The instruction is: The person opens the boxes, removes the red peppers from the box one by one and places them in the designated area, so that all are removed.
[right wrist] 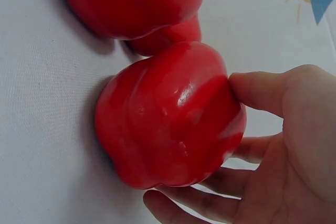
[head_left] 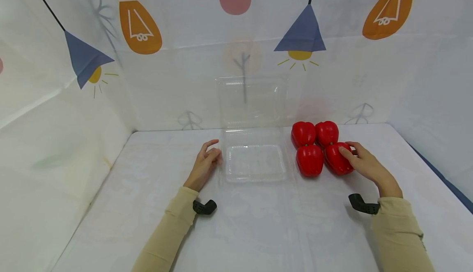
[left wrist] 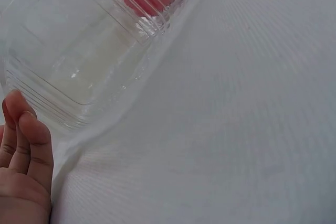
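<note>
My right hand (head_left: 363, 163) grips a glossy red bell pepper (head_left: 338, 159), the front right one of a tight group. In the right wrist view, the thumb lies on one side of that bell pepper (right wrist: 173, 119) and the fingers reach round the other. A clear plastic clamshell box (head_left: 255, 180) stands left of the peppers, its lid (head_left: 253, 103) raised upright against the back wall. My left hand (head_left: 207, 161) is at the box's left edge, fingers loosely bent. The left wrist view shows these fingertips (left wrist: 35, 128) right beside the clear box wall (left wrist: 52, 90).
The other red bell peppers stand close together: one at front left (head_left: 309, 161), one at back left (head_left: 304, 134) and one at back right (head_left: 327, 133). A white cloth covers the table (head_left: 255, 227). A printed curtain (head_left: 184, 83) rises behind it.
</note>
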Available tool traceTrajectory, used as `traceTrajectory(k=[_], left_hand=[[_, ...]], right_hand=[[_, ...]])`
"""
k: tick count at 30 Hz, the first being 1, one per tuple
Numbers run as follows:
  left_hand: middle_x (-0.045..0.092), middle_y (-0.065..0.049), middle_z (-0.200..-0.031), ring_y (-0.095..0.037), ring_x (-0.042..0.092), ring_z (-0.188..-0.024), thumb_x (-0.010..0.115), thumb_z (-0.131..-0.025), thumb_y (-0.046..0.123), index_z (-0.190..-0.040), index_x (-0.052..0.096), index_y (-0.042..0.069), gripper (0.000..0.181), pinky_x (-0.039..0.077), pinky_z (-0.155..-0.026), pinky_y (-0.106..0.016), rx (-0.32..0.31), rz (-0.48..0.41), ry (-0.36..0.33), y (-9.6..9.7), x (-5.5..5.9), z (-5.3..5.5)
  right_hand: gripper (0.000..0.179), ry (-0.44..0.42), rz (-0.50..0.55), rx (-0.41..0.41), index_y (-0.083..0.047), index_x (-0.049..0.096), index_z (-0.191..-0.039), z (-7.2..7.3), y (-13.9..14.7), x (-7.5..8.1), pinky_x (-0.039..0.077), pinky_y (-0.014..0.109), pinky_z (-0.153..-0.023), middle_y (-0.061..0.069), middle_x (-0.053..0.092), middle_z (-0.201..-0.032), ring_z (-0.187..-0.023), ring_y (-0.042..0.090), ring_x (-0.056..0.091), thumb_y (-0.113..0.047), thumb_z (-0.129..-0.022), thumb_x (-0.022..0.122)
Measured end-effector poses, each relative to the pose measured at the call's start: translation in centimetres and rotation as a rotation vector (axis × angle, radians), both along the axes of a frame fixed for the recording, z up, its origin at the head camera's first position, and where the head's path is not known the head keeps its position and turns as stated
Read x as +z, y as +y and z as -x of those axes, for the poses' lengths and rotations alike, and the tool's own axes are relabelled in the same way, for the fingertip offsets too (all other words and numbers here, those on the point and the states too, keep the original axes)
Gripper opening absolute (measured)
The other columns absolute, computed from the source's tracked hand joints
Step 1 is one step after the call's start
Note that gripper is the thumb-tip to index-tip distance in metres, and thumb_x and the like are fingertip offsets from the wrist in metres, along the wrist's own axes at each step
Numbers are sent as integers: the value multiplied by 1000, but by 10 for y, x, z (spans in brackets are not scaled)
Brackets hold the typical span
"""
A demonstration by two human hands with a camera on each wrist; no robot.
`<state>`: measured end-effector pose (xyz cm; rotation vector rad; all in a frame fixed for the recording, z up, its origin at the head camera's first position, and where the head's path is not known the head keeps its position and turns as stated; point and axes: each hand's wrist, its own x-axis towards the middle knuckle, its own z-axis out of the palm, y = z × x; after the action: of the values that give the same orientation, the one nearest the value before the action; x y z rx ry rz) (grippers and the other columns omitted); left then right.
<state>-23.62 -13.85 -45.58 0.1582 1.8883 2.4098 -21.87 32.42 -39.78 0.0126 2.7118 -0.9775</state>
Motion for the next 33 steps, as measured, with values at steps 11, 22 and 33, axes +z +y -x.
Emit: traceTrajectory(k=[11, 22, 33], left_hand=[[57, 0, -86, -9, 54, -72, 54, -95, 10, -143, 24, 3, 57, 44, -67, -20, -60, -85, 34, -2, 2, -3], [57, 2, -85, -9, 54, -72, 52, -96, 9, -143, 26, 3, 54, 45, -67, -20, -65, -80, 30, -2, 2, -3], [56, 3, -84, -11, 51, -73, 54, -95, 9, -143, 24, 1, 57, 42, -67, -21, -92, -44, 66, -3, 1, -4]], right_hand=[[84, 19, 11, -11, 6, 8, -147, 0, 1, 3, 38, 66, -94, 39, 20, -143, -126, 57, 25, -57, -96, 29], [78, 50, 26, -11, 6, 10, -146, -1, -1, 6, 38, 65, -95, 40, 22, -143, -126, 57, 26, -53, -98, 27], [78, 65, 50, -33, 3, 8, -147, -1, 1, 6, 39, 65, -93, 38, 22, -144, -127, 56, 26, -53, -98, 30]])
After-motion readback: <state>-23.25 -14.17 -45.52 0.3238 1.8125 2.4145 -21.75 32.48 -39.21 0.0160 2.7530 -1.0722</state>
